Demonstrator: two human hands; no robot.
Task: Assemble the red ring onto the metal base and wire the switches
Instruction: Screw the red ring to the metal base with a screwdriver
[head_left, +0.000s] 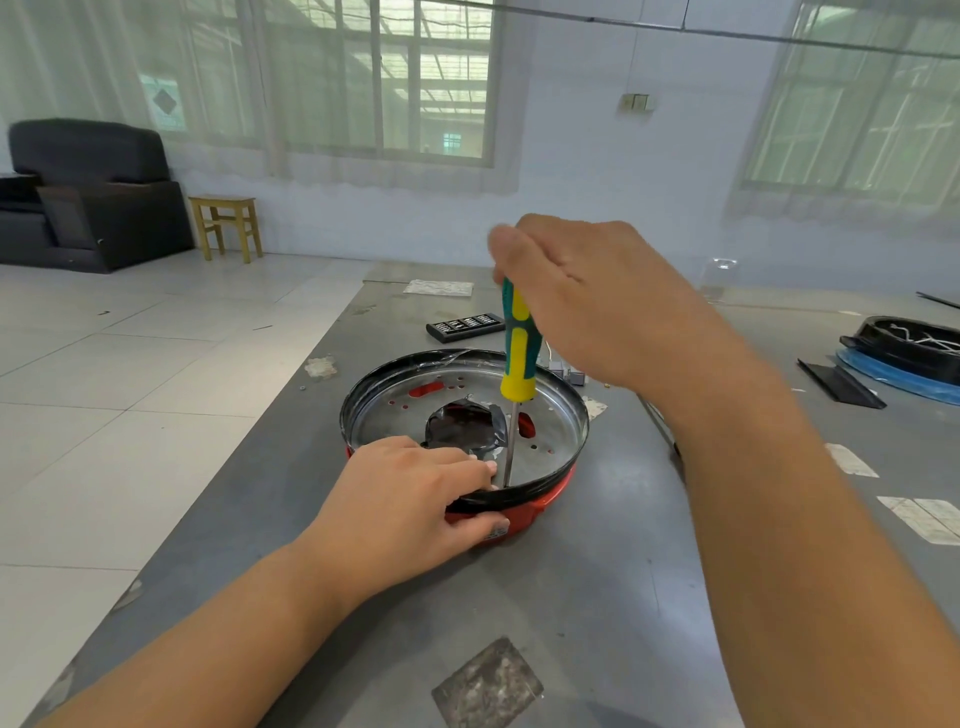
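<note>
A round metal base (550, 431) with a black rim sits on the red ring (524, 514) in the middle of the grey table. Holes dot its floor, and dark foil covers the centre opening. My left hand (410, 499) grips the near rim and the red ring, its fingers curled over the edge. My right hand (587, 296) holds the top of a yellow and green screwdriver (518, 358). The screwdriver stands upright with its tip on the base floor just inside the near rim, beside my left fingertips. Small grey switch parts (571, 375) lie behind the base, partly hidden.
A black case of screwdriver bits (465, 326) lies beyond the base. At the far right stand a second black pan on a blue ring (914, 358) and a black strip (839, 383). Paper patches are stuck on the table. The table's left edge drops to a tiled floor.
</note>
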